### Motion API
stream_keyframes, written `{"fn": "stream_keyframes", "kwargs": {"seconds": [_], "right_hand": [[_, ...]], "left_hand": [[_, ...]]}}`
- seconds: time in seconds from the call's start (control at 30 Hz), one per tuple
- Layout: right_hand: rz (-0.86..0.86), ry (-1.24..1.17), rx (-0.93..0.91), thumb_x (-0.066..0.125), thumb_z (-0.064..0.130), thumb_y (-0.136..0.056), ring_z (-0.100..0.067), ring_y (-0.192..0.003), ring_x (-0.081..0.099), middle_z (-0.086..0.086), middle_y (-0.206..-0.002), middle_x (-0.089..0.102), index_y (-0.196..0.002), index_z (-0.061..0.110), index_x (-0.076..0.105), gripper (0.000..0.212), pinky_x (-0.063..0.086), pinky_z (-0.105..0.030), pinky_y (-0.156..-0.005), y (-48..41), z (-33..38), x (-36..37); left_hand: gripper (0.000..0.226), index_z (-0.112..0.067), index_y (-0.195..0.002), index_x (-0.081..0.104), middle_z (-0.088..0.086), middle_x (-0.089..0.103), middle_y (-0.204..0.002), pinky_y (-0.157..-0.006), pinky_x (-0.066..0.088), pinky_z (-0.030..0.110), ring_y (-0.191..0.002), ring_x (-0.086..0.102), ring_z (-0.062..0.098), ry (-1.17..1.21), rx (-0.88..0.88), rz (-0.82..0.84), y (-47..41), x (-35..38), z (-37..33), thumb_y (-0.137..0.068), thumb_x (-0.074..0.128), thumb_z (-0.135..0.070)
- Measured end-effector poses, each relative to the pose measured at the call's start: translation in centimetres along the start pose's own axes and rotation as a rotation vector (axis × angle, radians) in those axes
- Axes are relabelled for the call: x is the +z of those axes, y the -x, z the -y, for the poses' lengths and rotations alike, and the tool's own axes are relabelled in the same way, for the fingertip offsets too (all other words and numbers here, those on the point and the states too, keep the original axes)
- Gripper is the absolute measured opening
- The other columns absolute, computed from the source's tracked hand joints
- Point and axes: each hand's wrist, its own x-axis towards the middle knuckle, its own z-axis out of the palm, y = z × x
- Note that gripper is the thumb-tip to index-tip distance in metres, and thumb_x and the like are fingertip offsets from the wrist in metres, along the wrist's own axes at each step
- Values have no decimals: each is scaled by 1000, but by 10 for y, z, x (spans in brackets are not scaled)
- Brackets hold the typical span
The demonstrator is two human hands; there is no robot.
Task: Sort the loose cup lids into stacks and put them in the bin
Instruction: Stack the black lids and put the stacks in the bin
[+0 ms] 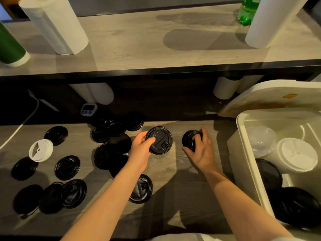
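**A:** Where are the hands?

**B:** Mid-counter, just left of the bin (246, 146). The left hand (141, 151) is clamped on the large black lid (160, 139), thumb on top and fingers curled under the left rim. The right hand (202, 152) is curled over a small black lid (190, 139). It could be a short stack; I cannot tell.

**A:** Which way does the large one point?

**B:** It's round, so there is no long axis. The top face is up and slightly tilted, with the sip flap toward the near right.

**A:** How would they handle?

**B:** My guess is thin moulded plastic: very light, springy and glossy, so probably slick. Pinching across the rim looks safest, since squeezing the centre could buckle it. Nested lids may stick together or slide apart.

**A:** And the rest?

**B:** Loose black lids (67, 167) are scattered on the counter (173, 171) to the left, with one white lid (41, 150) among them. The bin already holds a white stack (297, 153) and some black ones.
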Motion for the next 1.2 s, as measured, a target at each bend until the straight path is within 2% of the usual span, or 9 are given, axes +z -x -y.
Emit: {"fn": "stream_keyframes", "kwargs": {"seconds": [0.17, 0.27, 0.37, 0.5, 0.63, 0.7, 0.8, 0.9, 1.2], "right_hand": [[25, 12, -30, 70, 41, -79, -30, -133, 30, -12, -143, 37, -116, 12, 50, 51, 30, -39, -109, -10, 1, -4], [44, -230, 13, 76, 38, -72, -25, -120, 42, -4, -123, 49, -107, 19, 48, 49, 40, -35, -98, -13, 9, -15], [15, -635, 29, 82, 26, -69, -14, -114, 47, 2, -118, 50, -123, 15, 45, 67, 41, -26, -94, -1, 32, -31], [5, -742, -116, 83, 25, -67, -8, -118, 45, 13, -122, 48, -130, 23, 43, 75, 39, -22, -97, 28, 61, -46], [14, -667, -262, 82, 31, -64, -9, -120, 44, 10, -125, 49, -128, 25, 44, 74, 40, -25, -99, 50, 78, -51], [26, -579, -318, 83, 31, -64, -10, -119, 43, 8, -126, 49, -128, 22, 45, 75, 39, -26, -100, 57, 82, -53], [32, -497, -375, 84, 32, -63, -11, -119, 41, 7, -129, 48, -129, 21, 46, 77, 38, -28, -101, 65, 81, -55], [35, -467, -422, 84, 35, -64, -9, -123, 37, 11, -133, 43, -132, 20, 44, 80, 33, -24, -101, 72, 81, -56], [31, -384, -515, 73, 54, -69, -6, -139, 26, 14, -149, 29, -141, 30, 34, 86, 28, -25, -110, 89, 70, -80]], "left_hand": [[13, -10, -98, 59, 11, 66, -101, -84, 52, 37, -91, 64, 21, 31, -63, -3, -1, -1, 8, -90, 54, -1], [11, -11, -95, 58, 12, 65, -100, -82, 52, 36, -88, 64, 21, 57, -87, 15, 1, 0, 10, -91, 53, -1], [13, -7, -103, 55, 12, 63, -102, -73, 52, 32, -88, 62, 20, 101, -103, 12, 8, 3, 7, -93, 49, -1], [34, -3, -126, 46, 18, 59, -118, -77, 53, 35, -98, 62, 26, 127, -130, 27, 17, 4, 7, -93, 49, -3], [17, -9, -109, 54, 12, 64, -99, -63, 55, 32, -81, 63, 20, 152, -171, 30, 29, 5, 6, -95, 44, -6], [22, -7, -113, 54, 11, 64, -95, -55, 54, 29, -80, 63, 20, 259, -209, 89, 36, 2, 6, -97, 40, -10], [38, -1, -123, 55, 13, 65, -101, -62, 50, 30, -86, 62, 22, 293, -247, 167, 47, -3, 4, -97, 33, -18], [40, 2, -123, 55, 11, 65, -95, -52, 50, 24, -79, 62, 18, 226, -189, 242, 59, -6, 1, -97, 32, -17], [20, -10, -107, 55, 9, 65, -96, -63, 53, 28, -84, 66, 17, 59, 2, 438, 87, -4, -18, -93, 42, -5]]}}
